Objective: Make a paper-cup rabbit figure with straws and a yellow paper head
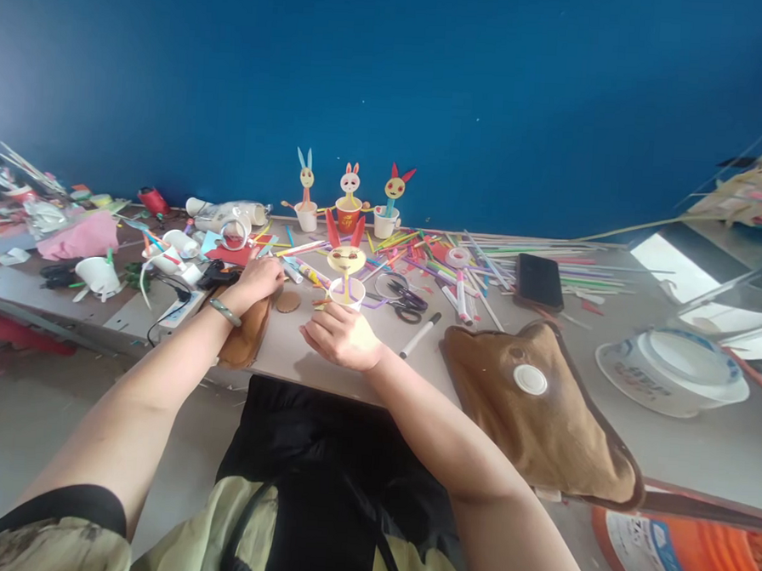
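A paper-cup rabbit (346,261) with red ears, a cream face and purple pipe-cleaner arms stands in front of me. My right hand (343,336) is closed at the base of its white cup, and the fingers hide the lower part. To the left, my left hand (261,279) reaches over a brown pouch (247,338), fingers curled together near a scrap of light blue paper. What it holds, if anything, is hidden. A round brown disc (287,302) lies between my hands. Behind them, three more cup rabbits (349,200) stand in a row by the blue wall.
Scissors (409,304), a marker (420,335), a pink pen (462,297) and several coloured sticks lie right of the rabbit. A phone (539,282), a brown cushion-like bag (540,413) and a bowl (670,369) are farther right. A power strip (181,309) and craft clutter cover the left.
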Motion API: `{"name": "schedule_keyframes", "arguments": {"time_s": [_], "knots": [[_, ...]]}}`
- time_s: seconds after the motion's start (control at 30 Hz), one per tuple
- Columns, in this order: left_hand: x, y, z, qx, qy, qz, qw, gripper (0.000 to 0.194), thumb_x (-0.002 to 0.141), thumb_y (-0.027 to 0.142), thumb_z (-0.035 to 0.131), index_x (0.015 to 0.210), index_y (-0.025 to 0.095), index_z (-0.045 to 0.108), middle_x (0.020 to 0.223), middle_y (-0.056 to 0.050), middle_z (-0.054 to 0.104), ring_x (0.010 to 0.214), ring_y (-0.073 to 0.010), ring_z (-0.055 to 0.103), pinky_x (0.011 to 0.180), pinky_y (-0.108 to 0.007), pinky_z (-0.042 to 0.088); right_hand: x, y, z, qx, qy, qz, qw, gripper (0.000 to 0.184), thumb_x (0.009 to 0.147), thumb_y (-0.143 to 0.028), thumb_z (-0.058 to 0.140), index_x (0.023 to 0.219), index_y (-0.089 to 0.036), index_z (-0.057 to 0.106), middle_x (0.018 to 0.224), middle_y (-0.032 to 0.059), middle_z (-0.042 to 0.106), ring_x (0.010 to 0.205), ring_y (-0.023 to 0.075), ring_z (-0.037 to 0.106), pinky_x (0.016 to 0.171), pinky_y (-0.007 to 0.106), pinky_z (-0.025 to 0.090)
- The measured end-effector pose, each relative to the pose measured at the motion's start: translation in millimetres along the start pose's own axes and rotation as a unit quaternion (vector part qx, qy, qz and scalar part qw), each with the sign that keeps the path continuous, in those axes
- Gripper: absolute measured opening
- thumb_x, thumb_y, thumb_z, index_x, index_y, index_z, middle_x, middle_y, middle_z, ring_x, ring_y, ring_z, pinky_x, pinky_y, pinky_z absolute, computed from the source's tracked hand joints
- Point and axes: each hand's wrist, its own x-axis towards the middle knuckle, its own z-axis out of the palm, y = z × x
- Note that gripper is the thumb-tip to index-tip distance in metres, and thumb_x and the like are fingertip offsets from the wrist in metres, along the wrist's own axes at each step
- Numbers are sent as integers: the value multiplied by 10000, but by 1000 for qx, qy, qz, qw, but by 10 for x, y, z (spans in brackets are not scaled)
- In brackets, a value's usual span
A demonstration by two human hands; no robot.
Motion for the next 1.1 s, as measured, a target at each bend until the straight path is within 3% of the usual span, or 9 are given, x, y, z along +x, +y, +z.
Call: {"name": "schedule_keyframes", "arguments": {"time_s": [0.3, 0.4, 0.5, 0.67, 0.87, 0.97, 1.1], "knots": [[36, -94, -63, -124, -22, -26, 992, 153, 712, 285, 636, 595, 206, 697, 809, -73, 747, 824, -251, 674, 894, -394, 499, -4, -8, 0, 11, -19, 3, 1000, 227, 983, -210, 527, 761, -199, 577, 709, 13, 559, 713, 157, 451, 690, 307, 359], [17, -94, -73, -174, -18, -19, 984, 181, 726, 328, 632, 607, 204, 685, 862, -72, 756, 836, -229, 686, 832, -347, 529, -9, -11, 9, 22, -28, 5, 999, 222, 988, -206, 517, 776, -197, 582, 721, 17, 560, 724, 158, 448, 703, 311, 359], [-55, -55, -112, -228, -6, 1, 974, 230, 757, 387, 635, 632, 197, 670, 959, -86, 762, 917, -219, 696, 881, -332, 532, -3, -15, 7, 13, -22, 2, 1000, 238, 985, -208, 520, 755, -197, 580, 718, 17, 561, 725, 160, 445, 689, 310, 349], [-360, 88, -253, -366, 53, 16, 929, 336, 750, 514, 711, 730, 179, 695, 948, -105, 754, 906, -240, 695, 893, -378, 537, 9, -26, 0, 12, -18, -2, 1000, 252, 986, -205, 514, 744, -190, 582, 716, 22, 555, 715, 161, 437, 681, 316, 338], [-793, 287, -311, -349, 116, 32, 930, 275, 811, 459, 696, 708, 204, 676, 913, -64, 764, 941, -231, 693, 995, -399, 473, -3, -23, 31, 30, -19, -3, 999, 227, 980, -208, 538, 761, -186, 596, 714, 22, 579, 714, 154, 494, 699, 306, 373], [-960, 371, -254, -280, 161, 41, 946, 229, 863, 396, 660, 720, 216, 665, 891, -30, 762, 924, -207, 694, 1126, -451, 338, -20, -20, 78, 33, -39, 21, 998, 229, 992, -252, 523, 793, -185, 616, 757, 40, 627, 728, 156, 563, 710, 303, 423], [-1128, 479, -174, -202, 165, 73, 963, 197, 912, 295, 595, 741, 237, 676, 863, 5, 747, 960, -186, 683, 1207, -474, 182, -47, -35, 151, 68, -47, 82, 993, 183, 978, -317, 562, 982, -157, 652, 952, 109, 702, 866, 195, 658, 705, 308, 488]]}}
